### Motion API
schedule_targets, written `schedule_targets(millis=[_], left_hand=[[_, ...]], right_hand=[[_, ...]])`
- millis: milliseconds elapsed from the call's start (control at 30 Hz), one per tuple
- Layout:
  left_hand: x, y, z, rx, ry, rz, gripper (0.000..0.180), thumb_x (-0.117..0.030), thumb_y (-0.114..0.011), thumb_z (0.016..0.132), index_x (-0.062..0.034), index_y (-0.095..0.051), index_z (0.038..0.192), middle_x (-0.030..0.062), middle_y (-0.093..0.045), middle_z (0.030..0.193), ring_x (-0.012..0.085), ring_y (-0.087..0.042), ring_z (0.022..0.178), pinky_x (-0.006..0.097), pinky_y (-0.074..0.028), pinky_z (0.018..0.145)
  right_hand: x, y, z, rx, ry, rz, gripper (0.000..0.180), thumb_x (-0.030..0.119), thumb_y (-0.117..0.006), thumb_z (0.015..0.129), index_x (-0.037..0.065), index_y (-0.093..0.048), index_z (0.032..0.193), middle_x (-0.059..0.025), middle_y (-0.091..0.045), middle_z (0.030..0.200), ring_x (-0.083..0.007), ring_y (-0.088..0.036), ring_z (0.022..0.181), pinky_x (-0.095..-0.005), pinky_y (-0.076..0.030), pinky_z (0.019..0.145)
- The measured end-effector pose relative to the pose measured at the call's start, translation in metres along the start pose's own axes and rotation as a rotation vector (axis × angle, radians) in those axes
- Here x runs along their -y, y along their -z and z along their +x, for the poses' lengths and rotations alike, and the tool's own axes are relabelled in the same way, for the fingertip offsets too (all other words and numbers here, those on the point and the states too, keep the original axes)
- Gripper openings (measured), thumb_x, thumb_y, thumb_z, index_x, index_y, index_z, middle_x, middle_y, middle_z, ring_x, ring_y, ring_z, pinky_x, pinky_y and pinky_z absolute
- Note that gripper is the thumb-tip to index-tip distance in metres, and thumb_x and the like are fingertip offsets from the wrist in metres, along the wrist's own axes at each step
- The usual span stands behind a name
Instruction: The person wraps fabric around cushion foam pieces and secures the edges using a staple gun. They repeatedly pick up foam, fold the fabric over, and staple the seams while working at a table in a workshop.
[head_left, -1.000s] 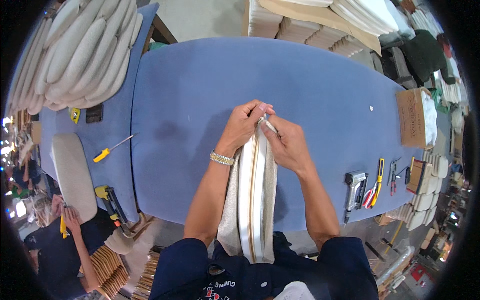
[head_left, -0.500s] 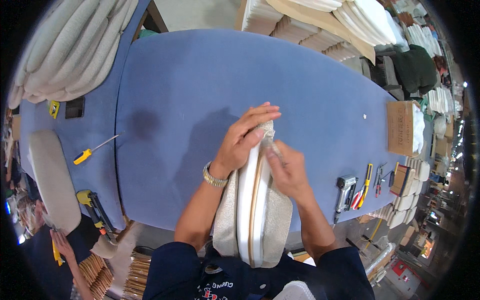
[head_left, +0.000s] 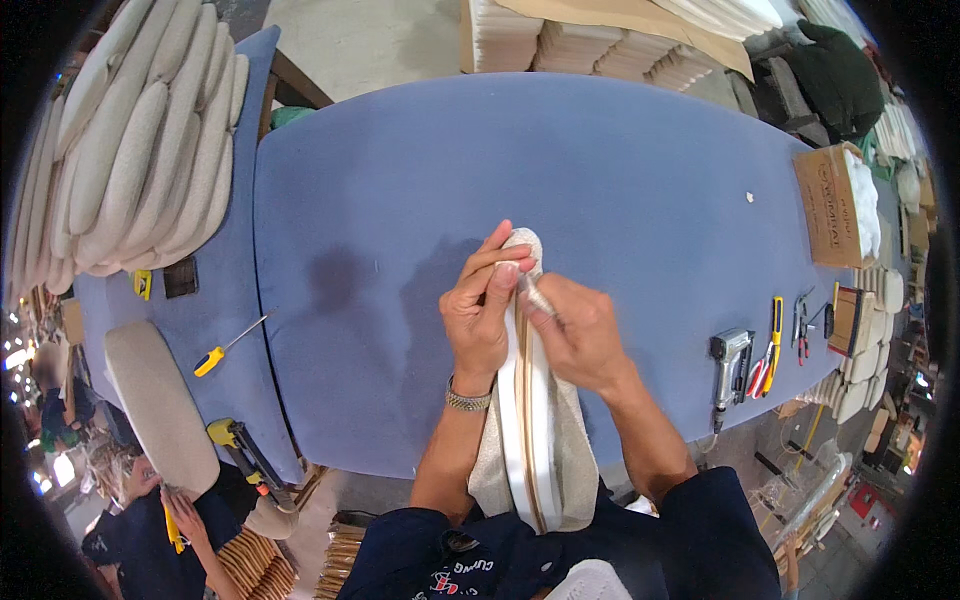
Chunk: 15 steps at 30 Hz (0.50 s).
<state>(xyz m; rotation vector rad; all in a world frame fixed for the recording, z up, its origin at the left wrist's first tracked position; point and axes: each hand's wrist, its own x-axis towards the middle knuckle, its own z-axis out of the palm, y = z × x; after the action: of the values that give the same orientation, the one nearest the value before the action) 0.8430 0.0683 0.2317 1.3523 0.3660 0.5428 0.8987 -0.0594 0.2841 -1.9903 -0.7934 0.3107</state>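
Note:
A long padded panel stands edge-up against my body, with white foam on both sides of a thin brown wooden core. Beige textured fabric wraps its outer faces and hangs loose along both sides. My left hand is closed round the far end, thumb on the fabric edge and fingers behind it. My right hand is closed in a pinch on the fabric edge just beside the left thumb. The fingertips partly hide the pinched fold.
The blue padded table lies under my hands. On its right are a staple gun, pliers, a yellow cutter and a carton. Leftward are a screwdriver, another staple gun, stacked cushions and a co-worker's hands.
The view has shifted, so the table things appear farther right. My left fingers have slid off the panel's tip, showing its rounded fabric end. My right hand still pinches the fabric.

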Motion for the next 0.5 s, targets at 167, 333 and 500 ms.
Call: schedule_targets(millis=[167,333,500], left_hand=[[0.003,0.006,-0.007,-0.018,-0.028,-0.066,0.022,-0.011,-0.061,0.101,0.003,-0.079,0.101,0.0102,-0.076,0.109,0.0269,-0.062,0.127,0.048,-0.035,0.121],[-0.001,0.013,-0.012,-0.027,-0.024,-0.082,0.027,-0.019,-0.063,0.101,0.0034,-0.079,0.102,0.0119,-0.075,0.11,0.0279,-0.061,0.125,0.049,-0.035,0.121],[-0.002,0.022,-0.019,-0.067,-0.016,-0.043,0.028,-0.021,-0.065,0.1,0.0031,-0.079,0.105,0.014,-0.065,0.127,0.0288,-0.055,0.129,0.049,-0.035,0.12]], right_hand=[[0.014,0.002,-0.009,0.122,0.019,-0.163,0.017,0.012,-0.07,0.086,0.005,-0.056,0.092,-0.0147,-0.058,0.08,-0.0383,-0.063,0.07,-0.0461,-0.049,0.059],[-0.035,-0.003,-0.02,0.009,-0.064,0.676,0.021,0.021,-0.057,0.102,0.001,-0.058,0.108,-0.0117,-0.064,0.095,-0.0264,-0.065,0.082,-0.0385,-0.051,0.076],[-0.033,-0.036,0.022,-0.142,-0.202,0.692,0.043,0.024,-0.044,0.109,-0.004,-0.052,0.14,-0.0176,-0.054,0.144,-0.0263,-0.052,0.132,-0.0391,-0.039,0.112]])
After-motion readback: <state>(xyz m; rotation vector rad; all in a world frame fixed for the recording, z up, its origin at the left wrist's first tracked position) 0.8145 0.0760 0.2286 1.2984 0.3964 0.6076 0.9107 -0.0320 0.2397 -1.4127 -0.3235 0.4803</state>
